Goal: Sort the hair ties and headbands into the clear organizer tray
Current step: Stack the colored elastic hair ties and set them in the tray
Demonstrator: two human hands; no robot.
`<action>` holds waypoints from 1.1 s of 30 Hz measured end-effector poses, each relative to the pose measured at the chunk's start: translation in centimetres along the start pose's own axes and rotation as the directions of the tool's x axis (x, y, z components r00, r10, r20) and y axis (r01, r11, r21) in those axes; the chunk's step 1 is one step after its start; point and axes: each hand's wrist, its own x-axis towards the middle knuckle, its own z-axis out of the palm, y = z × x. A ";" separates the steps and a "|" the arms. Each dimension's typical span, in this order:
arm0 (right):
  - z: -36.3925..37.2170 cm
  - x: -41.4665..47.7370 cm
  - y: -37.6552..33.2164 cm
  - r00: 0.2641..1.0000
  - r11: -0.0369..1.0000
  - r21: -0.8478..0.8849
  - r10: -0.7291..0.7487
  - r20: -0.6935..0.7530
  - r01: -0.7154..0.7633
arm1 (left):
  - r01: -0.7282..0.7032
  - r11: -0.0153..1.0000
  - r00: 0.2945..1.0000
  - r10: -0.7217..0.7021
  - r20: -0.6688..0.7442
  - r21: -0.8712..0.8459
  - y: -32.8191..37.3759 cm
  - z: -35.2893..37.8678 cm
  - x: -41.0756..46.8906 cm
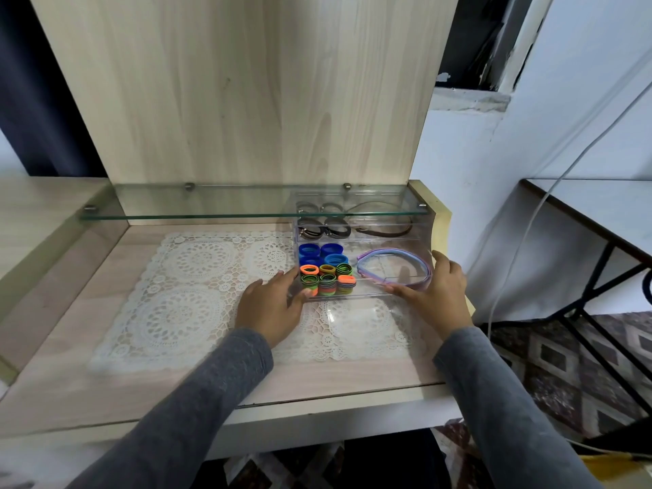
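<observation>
Right of centre in the frame, your left hand [271, 308] and right hand [434, 294] pressed straight fingers against the clear plastic organizer tray [367, 295], which already held bright elastic hair ties [328, 277] and lilac plastic headbands [395, 268], so sorting looked essentially done.

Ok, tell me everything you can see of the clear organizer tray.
The clear organizer tray is see-through plastic, split into compartments, upright on the lace mat at the back right of the desk, its rear half under the glass shelf. Front left holds blue hair ties and multicoloured ties; front right, lilac headbands; rear, dark ties and a brown headband. The left hand touches its front-left corner, the right hand its front-right corner.
</observation>
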 end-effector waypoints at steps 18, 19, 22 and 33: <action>4.1 1.7 0.4 0.975 0.994 -0.106 0.003 -0.220 -0.027 | 0.107 0.994 0.993 -0.106 -0.049 0.007 -0.6 1.0 2.3; 4.3 1.8 0.4 0.971 0.992 -0.119 0.014 -0.240 -0.044 | 0.108 0.994 0.992 -0.108 -0.063 -0.006 -0.7 1.2 2.6; 4.8 2.2 0.2 0.962 0.988 -0.116 0.068 -0.265 -0.102 | 0.108 0.993 0.983 -0.115 -0.143 -0.050 -0.9 1.6 3.4; 6.6 4.0 -0.9 0.964 0.988 0.130 0.112 -0.240 -0.082 | 0.132 0.987 0.960 -0.150 -0.238 -0.090 -1.1 2.4 6.0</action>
